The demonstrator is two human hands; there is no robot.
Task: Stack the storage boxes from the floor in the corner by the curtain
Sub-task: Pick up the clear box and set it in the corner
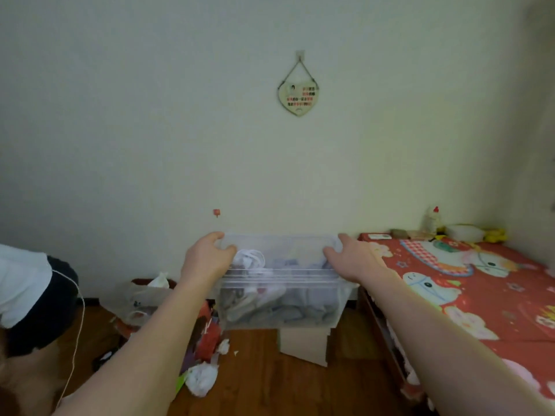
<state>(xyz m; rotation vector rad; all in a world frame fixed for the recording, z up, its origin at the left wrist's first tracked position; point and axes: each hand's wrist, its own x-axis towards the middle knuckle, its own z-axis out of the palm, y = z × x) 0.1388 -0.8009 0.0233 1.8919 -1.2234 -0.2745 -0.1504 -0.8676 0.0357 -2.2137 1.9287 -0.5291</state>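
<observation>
Head view gives us the pale wall [150, 115] first, then the bed [480, 295] with its red cartoon sheet on our right and the wood floor [264, 379] below. Between them we hold 1 clear storage box [279, 298] full of folded clothes, lifted off the floor, in front of the wall. Our left hand [207, 259] curls over its left rim, thumb inside, fingers wrapped on the edge. Our right hand [354, 259] clasps the right rim likewise. Crumpled litter [201, 376] lies underneath.
</observation>
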